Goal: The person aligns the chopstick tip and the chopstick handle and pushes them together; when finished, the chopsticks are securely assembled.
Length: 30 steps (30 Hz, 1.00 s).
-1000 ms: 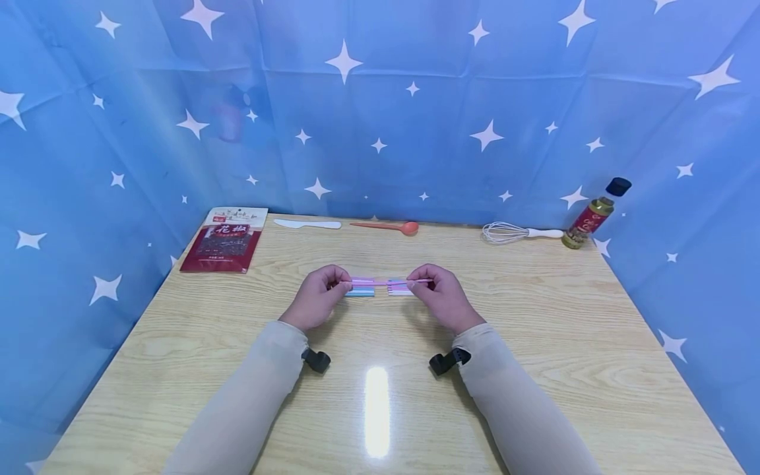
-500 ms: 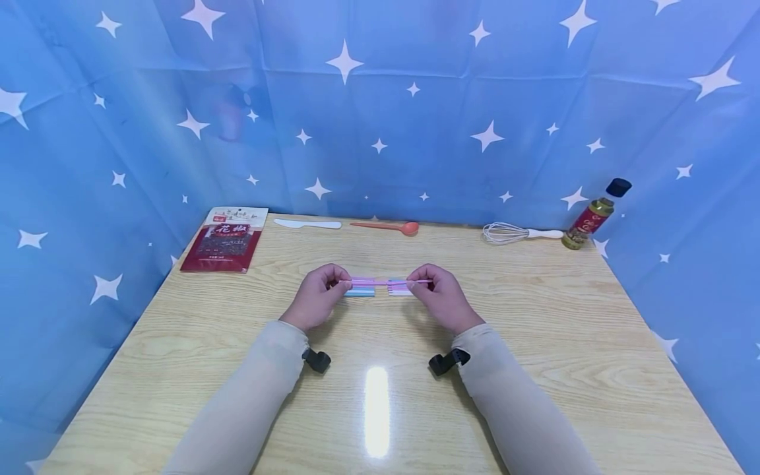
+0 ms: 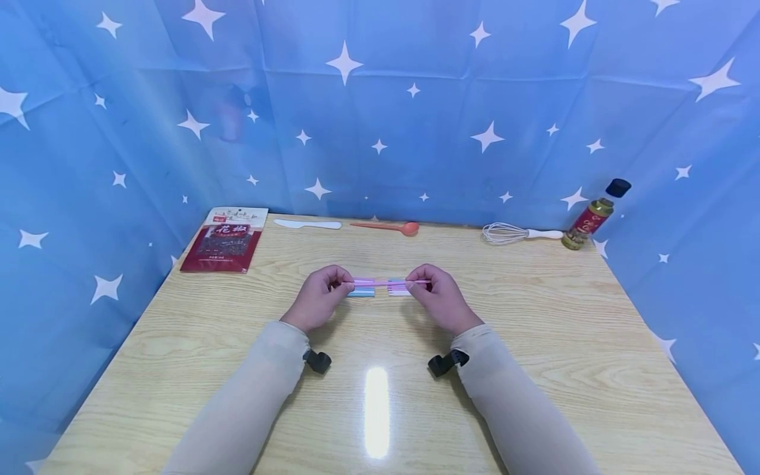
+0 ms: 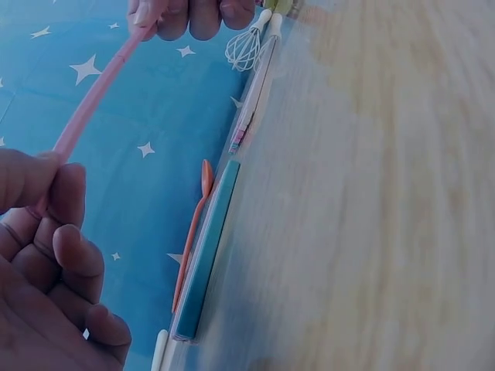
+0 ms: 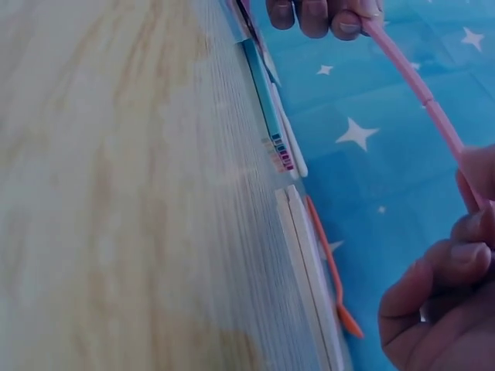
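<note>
Pink strip (image 3: 387,282) lifted just above the packs (image 3: 380,290) on the surface (image 3: 534,330), pinched at each end: left hand (image 3: 317,300), right hand (image 3: 442,300). Grip closed on both ends. Strip looks straight, unfolded; shaping apparently not begun.

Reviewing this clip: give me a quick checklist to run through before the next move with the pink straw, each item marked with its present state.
1. Left hand pinches one end of the pink straw: ok.
2. Right hand pinches the other end: ok.
3. Straw held clear above the table, not lying on it: ok.
4. Straw unbent between the hands: not ok, the wrist views show it bowed.
5. Pack of straws lies on the table under the held straw: ok.
6. Spoon, whisk and bottle stand apart at the far edge: ok.
</note>
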Available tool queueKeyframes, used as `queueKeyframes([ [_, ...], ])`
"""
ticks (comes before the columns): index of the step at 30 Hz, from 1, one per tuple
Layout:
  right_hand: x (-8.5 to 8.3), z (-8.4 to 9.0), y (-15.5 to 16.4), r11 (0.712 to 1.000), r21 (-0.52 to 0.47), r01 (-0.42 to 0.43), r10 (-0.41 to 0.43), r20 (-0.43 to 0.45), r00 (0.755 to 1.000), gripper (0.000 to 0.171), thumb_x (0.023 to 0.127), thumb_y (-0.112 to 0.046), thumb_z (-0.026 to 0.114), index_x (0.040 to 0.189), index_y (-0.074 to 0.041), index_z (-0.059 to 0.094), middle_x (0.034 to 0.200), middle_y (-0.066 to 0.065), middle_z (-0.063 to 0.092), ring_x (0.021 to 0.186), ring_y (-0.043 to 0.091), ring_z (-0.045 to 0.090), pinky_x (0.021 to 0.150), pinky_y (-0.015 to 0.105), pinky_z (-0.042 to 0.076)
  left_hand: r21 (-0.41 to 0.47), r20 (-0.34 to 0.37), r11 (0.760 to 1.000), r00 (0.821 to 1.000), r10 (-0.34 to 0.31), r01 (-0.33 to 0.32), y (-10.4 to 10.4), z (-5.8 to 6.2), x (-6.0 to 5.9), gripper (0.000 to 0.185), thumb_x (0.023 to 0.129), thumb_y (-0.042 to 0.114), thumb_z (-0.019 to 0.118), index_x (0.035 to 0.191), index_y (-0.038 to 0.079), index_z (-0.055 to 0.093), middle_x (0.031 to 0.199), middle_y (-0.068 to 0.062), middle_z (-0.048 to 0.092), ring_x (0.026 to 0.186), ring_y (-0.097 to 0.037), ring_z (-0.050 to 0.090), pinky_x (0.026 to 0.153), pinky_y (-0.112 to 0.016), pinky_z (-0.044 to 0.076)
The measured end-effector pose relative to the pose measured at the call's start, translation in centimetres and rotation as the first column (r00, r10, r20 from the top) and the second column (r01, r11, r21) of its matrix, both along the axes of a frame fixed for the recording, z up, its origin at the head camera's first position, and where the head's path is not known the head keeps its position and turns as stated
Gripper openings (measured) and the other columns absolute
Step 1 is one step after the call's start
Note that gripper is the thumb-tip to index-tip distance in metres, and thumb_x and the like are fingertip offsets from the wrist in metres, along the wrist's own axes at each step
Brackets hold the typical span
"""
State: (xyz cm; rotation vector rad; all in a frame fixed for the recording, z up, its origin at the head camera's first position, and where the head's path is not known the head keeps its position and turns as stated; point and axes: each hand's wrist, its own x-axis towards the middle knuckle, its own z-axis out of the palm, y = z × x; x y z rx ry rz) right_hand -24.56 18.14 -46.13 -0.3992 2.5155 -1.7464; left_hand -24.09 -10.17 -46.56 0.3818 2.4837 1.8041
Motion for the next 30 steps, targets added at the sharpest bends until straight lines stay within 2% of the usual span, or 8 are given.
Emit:
queueKeyframes([
  [5,-0.07,-0.04,-0.06,1.000,0.011,-0.013,0.013,0.019,1.000,0.008,0.106,-0.013,0.063,0.111,-0.007,0.066,0.091,0.007,0.058,0.074,0.022,0.049,0.063,0.026,0.042,-0.005,-0.003,1.000,1.000,0.016,-0.016,-0.02,-0.02,-0.11,0.010,0.106,0.016,0.066,0.106,0.007,0.069,0.090,-0.005,0.059,0.083,-0.024,0.049,0.070,-0.028,0.041],
  [13,-0.02,0.20,-0.16,1.000,0.012,0.025,-0.025,0.012,1.000,0.008,0.106,-0.016,0.064,0.110,-0.009,0.066,0.100,0.010,0.061,0.082,0.027,0.052,0.068,0.029,0.045,-0.025,-0.024,0.999,0.999,0.032,-0.033,-0.13,-0.11,-0.31,0.018,0.105,0.016,0.065,0.115,0.002,0.071,0.090,-0.004,0.060,0.084,-0.022,0.051,0.070,-0.027,0.042],
  [27,0.34,0.21,-0.34,1.000,0.018,-0.015,0.015,0.027,1.000,0.007,0.108,-0.014,0.060,0.109,-0.008,0.062,0.098,0.008,0.060,0.079,0.023,0.049,0.067,0.028,0.042,-0.025,-0.036,0.999,0.999,0.025,-0.025,-0.04,0.16,-0.17,0.009,0.104,0.012,0.066,0.105,0.006,0.073,0.086,-0.004,0.061,0.077,-0.021,0.049,0.065,-0.027,0.040],
  [30,0.34,0.19,-0.34,1.000,0.011,-0.010,0.010,0.031,0.999,0.007,0.108,-0.014,0.059,0.109,-0.008,0.062,0.099,0.008,0.060,0.080,0.023,0.050,0.068,0.028,0.042,-0.018,-0.038,1.000,0.999,0.012,-0.013,0.03,0.24,-0.06,0.011,0.105,0.012,0.065,0.106,0.003,0.072,0.087,-0.005,0.061,0.075,-0.021,0.048,0.064,-0.027,0.040],
])
